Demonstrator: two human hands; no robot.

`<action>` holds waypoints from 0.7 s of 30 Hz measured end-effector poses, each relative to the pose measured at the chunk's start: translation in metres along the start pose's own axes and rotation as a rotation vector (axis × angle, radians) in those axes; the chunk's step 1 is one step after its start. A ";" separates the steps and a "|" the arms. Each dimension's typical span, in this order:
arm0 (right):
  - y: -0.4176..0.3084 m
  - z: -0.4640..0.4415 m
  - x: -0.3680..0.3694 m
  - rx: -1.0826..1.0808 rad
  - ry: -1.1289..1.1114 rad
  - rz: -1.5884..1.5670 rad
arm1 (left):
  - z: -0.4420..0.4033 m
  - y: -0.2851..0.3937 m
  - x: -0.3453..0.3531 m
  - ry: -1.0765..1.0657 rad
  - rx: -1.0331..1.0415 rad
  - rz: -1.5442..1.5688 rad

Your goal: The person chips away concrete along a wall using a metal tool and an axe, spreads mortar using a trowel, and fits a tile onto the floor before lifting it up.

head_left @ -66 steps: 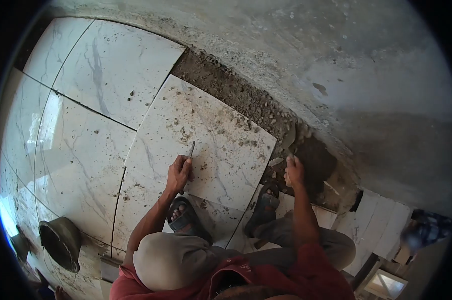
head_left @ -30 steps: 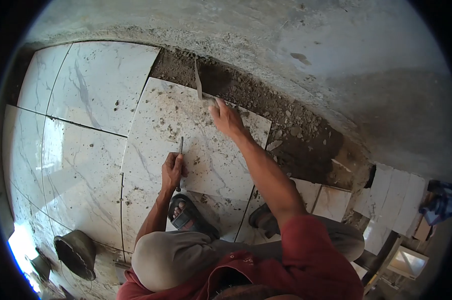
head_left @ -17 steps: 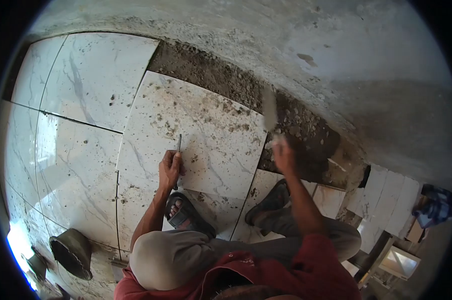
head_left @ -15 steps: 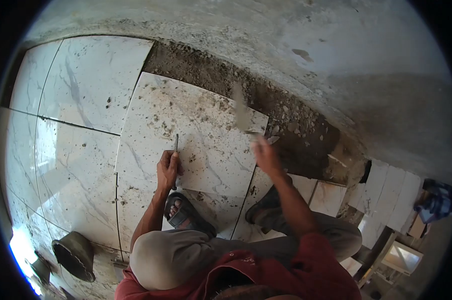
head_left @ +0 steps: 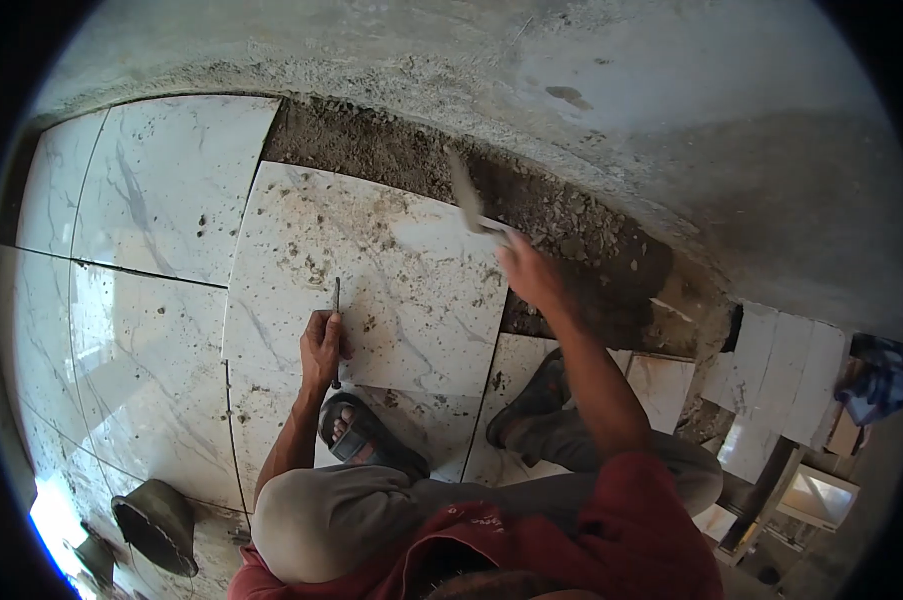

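My left hand (head_left: 322,345) is closed around a thin dark metal rod (head_left: 336,292) that looks like a chisel, held above a loose white marbled tile (head_left: 401,335). Grit and clumps of mortar are scattered over this tile. In my right hand (head_left: 533,270) is a trowel (head_left: 463,190), its blade slightly blurred and crossing the tile's far edge beside the bare dirt strip (head_left: 366,145). The trowel's handle is mostly hidden in my fingers.
A rough concrete wall (head_left: 651,80) runs behind the dirt strip. Laid tiles (head_left: 161,200) cover the left side. A dark bucket (head_left: 156,525) stands at lower left. White boards (head_left: 776,370) and a blue cloth (head_left: 876,380) are at right. My sandalled feet rest near the tile.
My right hand has moved the trowel farther out, toward the dirt strip and the wall. My left hand keeps its hold on the rod. The whole view has shifted slightly.
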State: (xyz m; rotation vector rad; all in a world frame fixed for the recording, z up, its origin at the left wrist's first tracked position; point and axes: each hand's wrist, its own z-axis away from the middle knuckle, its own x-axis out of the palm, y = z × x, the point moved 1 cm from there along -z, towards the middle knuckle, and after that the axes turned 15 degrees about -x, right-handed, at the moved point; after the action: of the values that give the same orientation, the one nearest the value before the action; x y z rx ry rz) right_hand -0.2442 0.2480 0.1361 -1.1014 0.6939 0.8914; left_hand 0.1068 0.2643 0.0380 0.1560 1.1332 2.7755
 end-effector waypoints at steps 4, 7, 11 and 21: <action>0.002 -0.058 0.014 -0.095 -0.008 0.053 | 0.004 0.002 0.000 0.009 -0.022 -0.022; 0.055 -0.029 0.009 -0.067 0.058 0.098 | 0.002 0.006 0.002 0.036 0.008 -0.001; 0.085 0.022 0.000 0.055 0.124 0.101 | 0.000 0.002 0.001 0.018 -0.003 0.019; 0.060 -0.028 -0.035 0.040 -0.138 0.054 | 0.005 0.005 0.003 0.020 -0.010 -0.029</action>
State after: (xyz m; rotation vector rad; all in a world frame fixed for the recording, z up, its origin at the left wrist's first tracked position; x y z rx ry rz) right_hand -0.3150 0.2238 0.1299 -0.9794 0.6272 0.9859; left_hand 0.1043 0.2648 0.0446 0.1096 1.1167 2.7632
